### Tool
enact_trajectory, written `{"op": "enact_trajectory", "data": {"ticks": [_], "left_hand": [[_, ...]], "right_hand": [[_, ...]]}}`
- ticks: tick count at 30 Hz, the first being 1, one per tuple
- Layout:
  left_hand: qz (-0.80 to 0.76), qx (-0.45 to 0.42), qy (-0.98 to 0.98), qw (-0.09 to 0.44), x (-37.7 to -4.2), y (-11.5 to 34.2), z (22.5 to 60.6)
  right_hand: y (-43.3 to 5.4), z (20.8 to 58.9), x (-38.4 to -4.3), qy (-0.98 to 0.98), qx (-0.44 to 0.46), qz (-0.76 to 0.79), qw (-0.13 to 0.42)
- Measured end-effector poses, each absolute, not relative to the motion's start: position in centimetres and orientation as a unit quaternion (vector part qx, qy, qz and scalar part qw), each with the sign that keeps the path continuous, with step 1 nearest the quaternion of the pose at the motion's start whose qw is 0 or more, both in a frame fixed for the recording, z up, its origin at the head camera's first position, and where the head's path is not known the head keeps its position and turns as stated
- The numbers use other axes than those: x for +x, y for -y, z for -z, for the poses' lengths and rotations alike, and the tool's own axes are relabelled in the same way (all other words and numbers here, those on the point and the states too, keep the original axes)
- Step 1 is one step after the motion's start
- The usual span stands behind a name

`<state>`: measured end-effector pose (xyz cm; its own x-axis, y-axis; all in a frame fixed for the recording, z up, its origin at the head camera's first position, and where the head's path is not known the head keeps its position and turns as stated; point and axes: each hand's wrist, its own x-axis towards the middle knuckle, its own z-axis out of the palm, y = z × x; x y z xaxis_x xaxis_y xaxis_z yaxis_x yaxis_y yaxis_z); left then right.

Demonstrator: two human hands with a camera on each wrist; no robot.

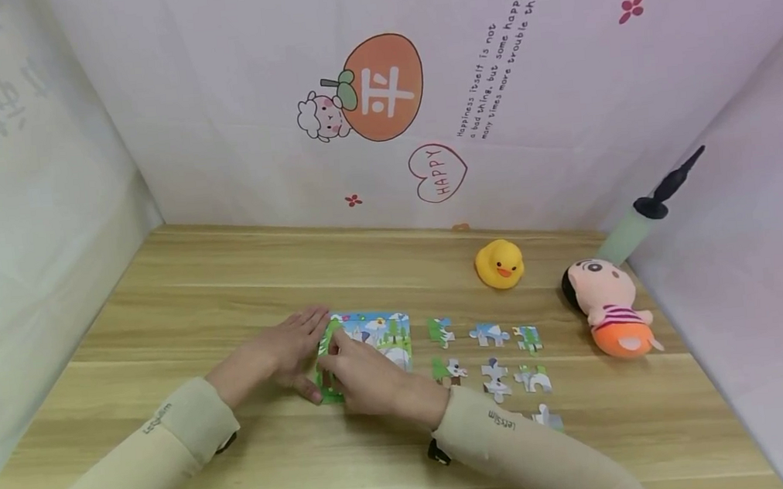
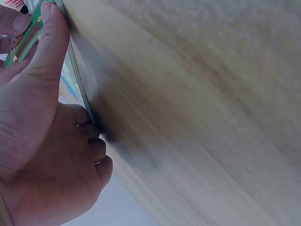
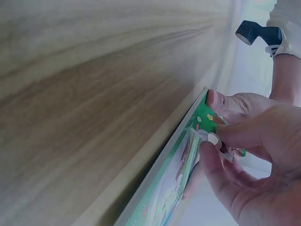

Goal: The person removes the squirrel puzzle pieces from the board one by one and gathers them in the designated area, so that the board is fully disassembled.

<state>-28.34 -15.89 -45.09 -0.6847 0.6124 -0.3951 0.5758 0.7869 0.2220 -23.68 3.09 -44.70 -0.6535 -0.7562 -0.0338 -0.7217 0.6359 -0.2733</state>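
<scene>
A colourful jigsaw board (image 1: 410,336) with a green and blue border lies on the wooden table, part of its picture filled in. Along its left side rests my left hand (image 1: 295,354), fingers at the upper corner and thumb by the lower one. My right hand (image 1: 368,375) reaches over the board and pinches a small green and brown puzzle piece (image 2: 21,44) close above its left part. The right fingers hide much of that piece in the head view. To the right, several loose puzzle pieces (image 1: 489,335) lie in rough rows, some partly behind the right forearm.
A yellow rubber duck (image 1: 500,264) sits behind the loose pieces. At the table's right side lie a plush doll (image 1: 610,307) in orange and stripes and a pale green pump (image 1: 627,233) with a black end. Printed cloth walls (image 1: 249,133) surround the table.
</scene>
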Motion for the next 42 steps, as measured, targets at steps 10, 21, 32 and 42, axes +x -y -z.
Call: {"op": "enact_trajectory", "data": {"ticks": [10, 21, 32, 42], "left_hand": [[-0.045, 0.323, -0.917, 0.231, -28.3, 16.2, 45.1], [-0.041, 0.314, -0.919, 0.234, -28.3, 16.2, 45.0], [-0.030, 0.306, -0.920, 0.241, -27.7, 16.0, 45.0], [-0.024, 0.310, -0.920, 0.238, -27.9, 15.4, 45.6]], "right_hand": [[-4.8, 44.4, -23.3, -0.893, -0.410, 0.171, 0.074], [-12.8, 41.8, -23.1, -0.884, -0.355, 0.210, 0.220], [-17.5, 44.3, -21.1, -0.898, -0.360, 0.161, 0.195], [-17.7, 44.6, -20.5, -0.917, -0.358, 0.088, 0.154]]}}
